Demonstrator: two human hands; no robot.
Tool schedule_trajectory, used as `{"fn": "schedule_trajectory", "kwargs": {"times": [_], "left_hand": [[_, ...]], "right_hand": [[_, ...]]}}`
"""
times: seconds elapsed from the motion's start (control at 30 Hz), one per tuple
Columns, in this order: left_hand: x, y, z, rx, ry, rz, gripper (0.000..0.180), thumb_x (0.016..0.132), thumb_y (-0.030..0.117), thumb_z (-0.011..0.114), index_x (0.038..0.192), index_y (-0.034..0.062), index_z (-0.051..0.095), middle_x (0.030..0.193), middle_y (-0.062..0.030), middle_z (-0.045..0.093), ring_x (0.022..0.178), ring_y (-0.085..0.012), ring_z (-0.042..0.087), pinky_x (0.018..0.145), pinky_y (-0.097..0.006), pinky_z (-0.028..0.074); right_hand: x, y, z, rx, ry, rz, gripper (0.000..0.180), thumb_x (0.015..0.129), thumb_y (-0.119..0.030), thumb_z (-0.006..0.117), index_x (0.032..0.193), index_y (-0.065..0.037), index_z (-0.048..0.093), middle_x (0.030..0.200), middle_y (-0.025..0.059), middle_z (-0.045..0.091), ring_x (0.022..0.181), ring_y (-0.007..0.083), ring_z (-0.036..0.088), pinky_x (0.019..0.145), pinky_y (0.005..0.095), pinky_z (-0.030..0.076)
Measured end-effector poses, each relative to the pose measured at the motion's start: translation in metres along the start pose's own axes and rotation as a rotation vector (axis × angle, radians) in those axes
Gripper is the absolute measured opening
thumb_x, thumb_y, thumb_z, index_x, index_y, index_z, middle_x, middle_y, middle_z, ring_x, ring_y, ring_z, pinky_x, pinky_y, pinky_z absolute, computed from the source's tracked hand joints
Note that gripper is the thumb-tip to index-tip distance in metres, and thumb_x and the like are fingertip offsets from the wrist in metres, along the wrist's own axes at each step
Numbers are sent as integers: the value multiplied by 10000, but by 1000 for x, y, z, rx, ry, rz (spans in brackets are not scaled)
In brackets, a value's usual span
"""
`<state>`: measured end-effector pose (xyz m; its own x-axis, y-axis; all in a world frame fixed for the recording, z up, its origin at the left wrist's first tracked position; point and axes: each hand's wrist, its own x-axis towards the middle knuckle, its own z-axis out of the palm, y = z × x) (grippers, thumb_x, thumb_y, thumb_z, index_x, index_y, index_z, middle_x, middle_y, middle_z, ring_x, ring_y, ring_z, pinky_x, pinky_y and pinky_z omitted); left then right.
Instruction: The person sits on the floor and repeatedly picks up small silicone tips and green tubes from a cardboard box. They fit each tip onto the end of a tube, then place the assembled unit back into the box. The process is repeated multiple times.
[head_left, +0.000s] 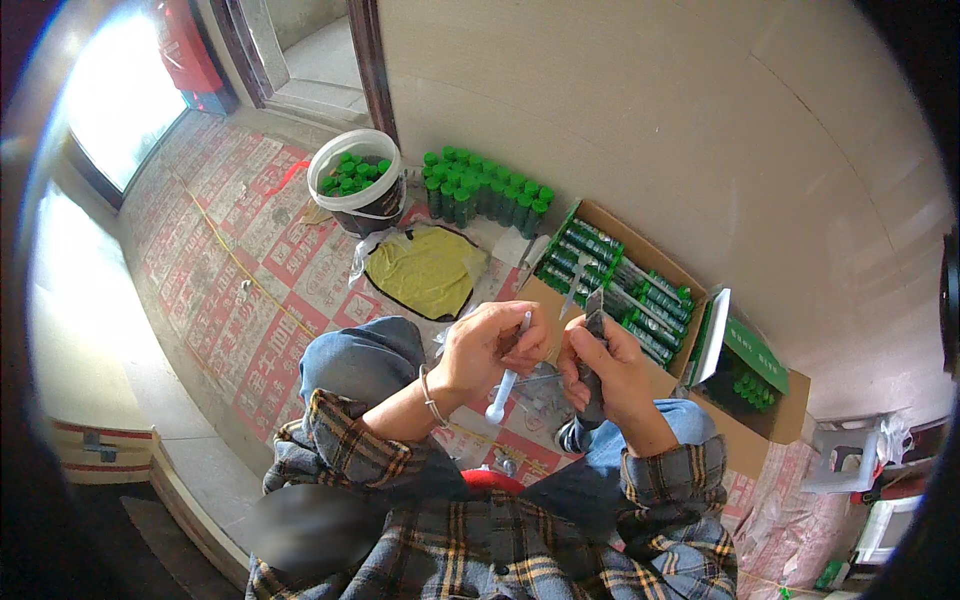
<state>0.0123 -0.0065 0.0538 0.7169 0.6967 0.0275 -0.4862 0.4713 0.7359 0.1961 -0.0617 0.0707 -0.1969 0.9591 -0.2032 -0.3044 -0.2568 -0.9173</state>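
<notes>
My left hand [492, 345] is closed around a slim pale-blue plastic nozzle [503, 393]. Its wider rounded end points down toward me, and its thin tip shows above my fingers. To the right, my right hand [612, 372] grips a dark utility knife [594, 392], held upright with its blade end pointing away from me. A small gap separates the two hands, and the knife is apart from the nozzle. Both hands are above my knees. Behind the right hand stands an open cardboard box [640, 228] filled with green-and-silver cartridges [655, 305].
A white-rimmed bucket [318, 160] holds green-capped tubes. Beside it, several green-capped tubes [485, 190] stand along the wall. A yellow cloth [425, 270] on clear plastic lies before them. A green box [752, 362] sits at right. Red-and-white printed sheeting [235, 330] covers the floor.
</notes>
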Motion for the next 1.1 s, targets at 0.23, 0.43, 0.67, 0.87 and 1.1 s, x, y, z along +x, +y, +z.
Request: {"fn": "schedule_trajectory", "kwargs": {"times": [0.23, 0.43, 0.67, 0.87, 1.1], "left_hand": [[2, -2, 1, -60, 0, -10, 375, 972, 354, 460, 761, 44, 477, 697, -23, 423, 587, -96, 322, 532, -251, 257], [2, -8, 4, 27, 89, 107, 227, 978, 248, 527, 948, 26, 559, 820, -30, 505, 649, -98, 411, 563, -227, 311], [2, -7, 2, 108, 97, 118, 177, 963, 214, 563, 1022, 46, 561, 876, -11, 554, 699, -64, 450, 576, -202, 326], [0, -9, 7, 255, 139, 118, 122, 970, 106, 544, 1051, 16, 551, 900, -47, 586, 717, -102, 590, 642, -217, 457], [1, -12, 3, 260, 26, 168, 147, 966, 102, 545, 1058, -10, 522, 930, -80, 581, 606, -131, 607, 599, -234, 472]], "right_hand": [[-1, -2, 2, 48, -24, 6, 227, 994, -278, 525, 962, -55, 495, 631, 56, 530, 445, 113, 467, 404, 248, 380], [-4, -5, 0, 129, -45, 56, 326, 1009, -358, 435, 964, -38, 480, 594, 84, 487, 406, 130, 409, 380, 269, 367], [-10, -14, 5, 198, -165, 240, 389, 991, -405, 458, 920, -25, 498, 577, 68, 472, 400, 124, 387, 378, 270, 362], [-15, -25, 14, 48, -278, 301, 371, 988, -367, 476, 946, -2, 530, 597, 44, 482, 449, 88, 421, 403, 229, 351], [-13, -27, 11, 100, -296, 300, 347, 1002, -322, 454, 943, 11, 531, 576, 44, 475, 434, 80, 412, 386, 230, 342]]}}
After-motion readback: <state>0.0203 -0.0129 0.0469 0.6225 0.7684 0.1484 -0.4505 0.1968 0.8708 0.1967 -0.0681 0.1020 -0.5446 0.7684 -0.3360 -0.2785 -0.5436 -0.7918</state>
